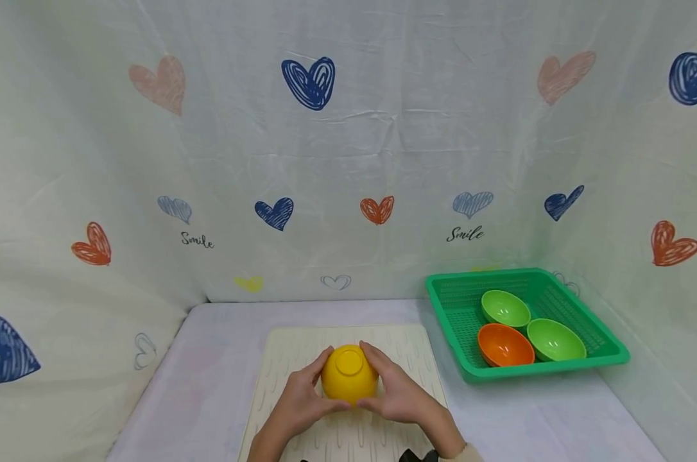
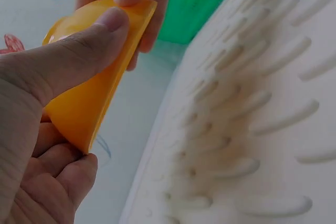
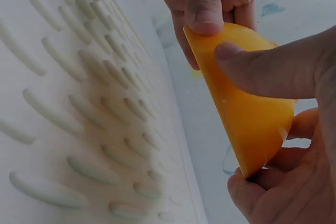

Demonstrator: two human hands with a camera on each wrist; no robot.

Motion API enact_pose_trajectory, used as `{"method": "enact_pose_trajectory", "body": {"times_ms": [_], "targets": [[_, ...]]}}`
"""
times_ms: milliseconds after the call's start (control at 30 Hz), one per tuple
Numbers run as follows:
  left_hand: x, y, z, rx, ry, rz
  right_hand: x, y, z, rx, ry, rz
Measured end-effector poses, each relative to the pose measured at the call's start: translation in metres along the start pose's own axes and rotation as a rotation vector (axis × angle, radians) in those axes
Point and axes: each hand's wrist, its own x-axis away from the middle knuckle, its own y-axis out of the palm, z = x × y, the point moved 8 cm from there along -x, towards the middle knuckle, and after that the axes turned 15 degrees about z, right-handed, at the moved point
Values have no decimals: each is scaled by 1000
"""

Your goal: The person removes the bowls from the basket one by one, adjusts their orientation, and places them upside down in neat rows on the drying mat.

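Observation:
Both hands hold a yellow bowl [image 1: 350, 378] upside down, its round foot facing up in the head view. My left hand [image 1: 299, 399] grips the bowl's left side, with the thumb along the near wall and the fingers curled under the rim in the left wrist view. From the right side, my right hand [image 1: 402, 393] grips it the same way, thumb on the wall and fingers at the far edge. In both wrist views the rim hangs above a cream draining mat [image 2: 273, 145], and the bowl's shadow falls on the ridges below.
To the right stands a green plastic basket [image 1: 470, 372]. Inside it lie an orange bowl [image 1: 506, 345] and two light green bowls, one at the back [image 1: 505, 308] and one at the right [image 1: 556, 340]. A white curtain with printed hearts [image 1: 308, 83] surrounds the table [image 1: 210, 346].

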Motion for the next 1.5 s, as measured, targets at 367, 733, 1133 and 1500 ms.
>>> {"method": "enact_pose_trajectory", "body": {"times_ms": [367,733,1133,1500], "targets": [[4,-11,-29,-99,-37,38,-13,37,9,34,-25,-42],[12,-20,-68,-112,-184,75,-28,70,15,90,-80,-104],[8,-38,-87,-167,-231,117,-49,90,17,169,-25,-159],[-6,-57,-93,-241,-251,132,-69,103,13,105,10,-112]]}}
